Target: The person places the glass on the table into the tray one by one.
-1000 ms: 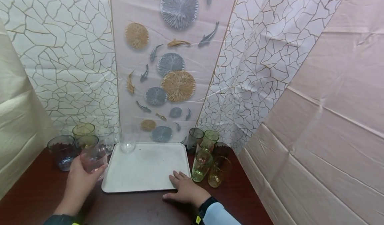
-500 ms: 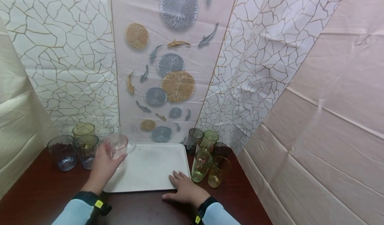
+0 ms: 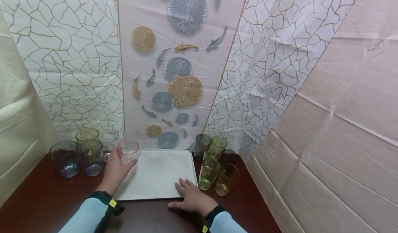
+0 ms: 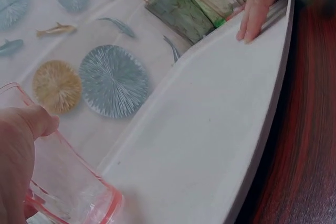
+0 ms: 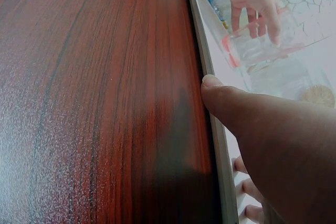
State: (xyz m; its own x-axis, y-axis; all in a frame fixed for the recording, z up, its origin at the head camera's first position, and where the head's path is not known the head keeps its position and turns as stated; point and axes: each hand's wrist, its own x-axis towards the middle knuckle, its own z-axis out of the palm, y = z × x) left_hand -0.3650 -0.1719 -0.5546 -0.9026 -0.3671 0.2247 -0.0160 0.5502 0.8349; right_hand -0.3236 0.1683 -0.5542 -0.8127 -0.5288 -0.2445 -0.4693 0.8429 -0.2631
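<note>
A pink-tinted clear glass (image 3: 130, 152) is gripped by my left hand (image 3: 115, 170) above the left part of a white tray (image 3: 158, 177). In the left wrist view the pink glass (image 4: 79, 182) leans across the picture, its pink base rim low by the tray. Thumb and fingers lie around its side. My right hand (image 3: 196, 197) rests on the tray's front right corner, fingers spread on its surface, with the thumb (image 5: 223, 98) against the outer front edge. Behind the pink glass, a colourless glass (image 5: 283, 77) stands at the tray's back left, partly hidden in the head view.
Left of the tray stand several glasses: blue-tinted (image 3: 69, 165), another bluish (image 3: 92, 165), yellowish (image 3: 87, 135) and colourless (image 3: 109, 139). Close to its right edge are green (image 3: 209, 174), amber (image 3: 226, 181) and dark grey (image 3: 202, 145) glasses. Patterned cloth (image 3: 177, 70) hangs behind the dark table (image 3: 149, 217).
My left hand has carried the pink glass rightward from among the left-hand glasses to over the tray's left side. The right hand has stayed at the tray corner.
</note>
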